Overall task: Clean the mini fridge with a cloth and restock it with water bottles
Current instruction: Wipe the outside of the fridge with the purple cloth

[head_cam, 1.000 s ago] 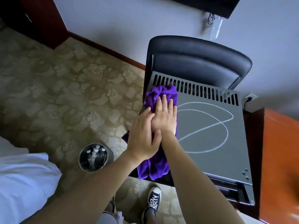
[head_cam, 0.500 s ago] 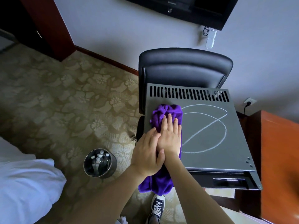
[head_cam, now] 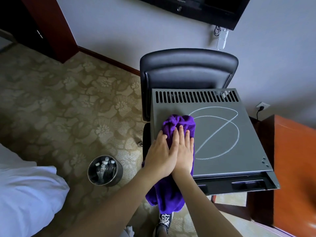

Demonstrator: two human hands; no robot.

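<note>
Hands: left hand (head_cam: 159, 153), right hand (head_cam: 183, 151) flat on purple cloth (head_cam: 177, 123); no legible writing.

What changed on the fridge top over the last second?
Both hands, left hand partly over right hand, slid the purple cloth back from the vent slots toward the front edge. Nothing was gripped or released; the chalk marks remain unwiped.

left hand (head_cam: 159, 155) + right hand (head_cam: 183, 151) flat on purple cloth (head_cam: 177, 123) | mini fridge (head_cam: 222, 142) top | chalk marks
</note>
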